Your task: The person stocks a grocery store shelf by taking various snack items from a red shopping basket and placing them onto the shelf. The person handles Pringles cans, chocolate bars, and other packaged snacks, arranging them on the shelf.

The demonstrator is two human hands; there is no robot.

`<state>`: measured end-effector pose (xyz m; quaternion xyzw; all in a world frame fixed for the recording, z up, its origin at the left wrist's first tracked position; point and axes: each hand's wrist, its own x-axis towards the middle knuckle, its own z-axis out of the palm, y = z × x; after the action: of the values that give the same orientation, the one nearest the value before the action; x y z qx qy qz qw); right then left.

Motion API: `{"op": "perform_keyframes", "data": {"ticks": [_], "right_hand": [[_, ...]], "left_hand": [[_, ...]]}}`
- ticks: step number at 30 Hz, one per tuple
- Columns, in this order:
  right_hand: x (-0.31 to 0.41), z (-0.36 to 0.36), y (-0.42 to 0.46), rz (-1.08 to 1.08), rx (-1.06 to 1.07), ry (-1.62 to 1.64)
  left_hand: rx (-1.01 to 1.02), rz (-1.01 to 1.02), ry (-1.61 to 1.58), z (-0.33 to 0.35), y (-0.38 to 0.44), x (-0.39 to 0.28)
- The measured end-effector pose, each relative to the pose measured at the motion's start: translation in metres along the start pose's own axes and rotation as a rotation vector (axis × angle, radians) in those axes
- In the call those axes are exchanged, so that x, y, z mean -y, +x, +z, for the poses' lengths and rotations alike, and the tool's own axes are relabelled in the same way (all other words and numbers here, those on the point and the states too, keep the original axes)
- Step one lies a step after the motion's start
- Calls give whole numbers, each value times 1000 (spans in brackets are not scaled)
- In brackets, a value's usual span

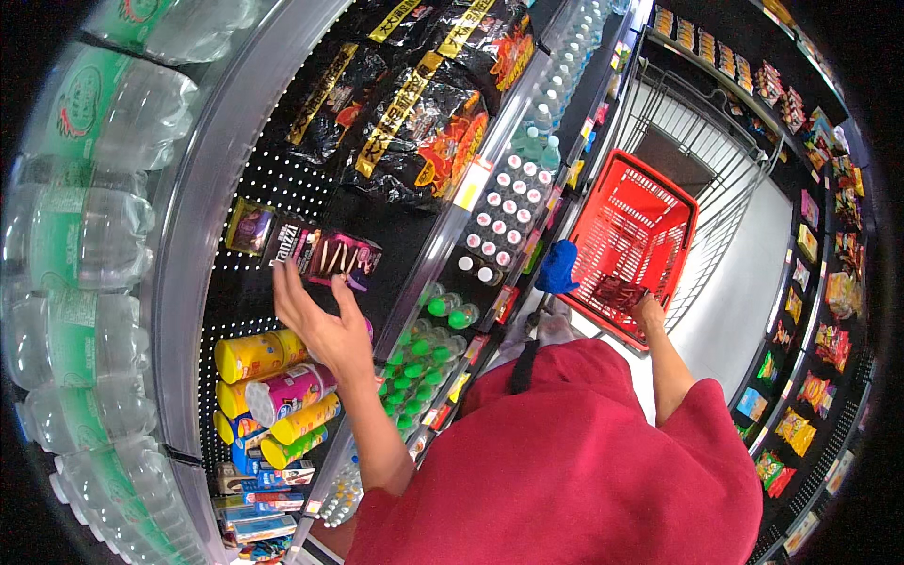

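My left hand (321,318) reaches over a dark shelf, its fingers apart at the lower edge of a black and pink snack box (342,258); whether the fingertips touch it is unclear. Beside that box lies a purple and gold packet (249,226). Below the hand, yellow-lidded snack canisters (251,357) and a purple canister (289,395) lie on their sides. At the right, my right hand (648,311) is at the near rim of a red plastic basket (593,205), close to a dark red packet (618,291) inside it. Its fingers are partly hidden.
A wire shopping cart (734,205) holds the basket. Large black snack bags (417,134) fill the upper shelf part. Bottles with green caps (420,364) and white caps (505,205) stand on a lower shelf. Large clear bottles (116,233) line the left; snack shelves (798,304) run along the right.
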<state>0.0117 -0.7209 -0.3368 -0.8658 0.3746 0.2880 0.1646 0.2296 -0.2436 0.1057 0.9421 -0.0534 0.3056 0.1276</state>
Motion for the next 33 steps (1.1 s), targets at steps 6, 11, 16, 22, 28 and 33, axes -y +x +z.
{"op": "perform_keyframes", "data": {"ticks": [6,11,16,22,28,33], "right_hand": [[39,-56,-39,-86,111,368],[58,-69,-56,-362,-24,386],[90,-85,-76,-540,-51,451],[159,-169,-143,-686,13,524],[188,-280,-200,-902,94,786],[202,-338,-246,-1242,55,817]], "left_hand": [[45,-24,194,10,32,37],[23,-33,142,3,34,26],[1,-73,-161,-14,22,13],[109,-300,-351,-18,8,9],[194,-113,-462,-48,3,-55],[590,58,-780,-28,-1,-104]]}}
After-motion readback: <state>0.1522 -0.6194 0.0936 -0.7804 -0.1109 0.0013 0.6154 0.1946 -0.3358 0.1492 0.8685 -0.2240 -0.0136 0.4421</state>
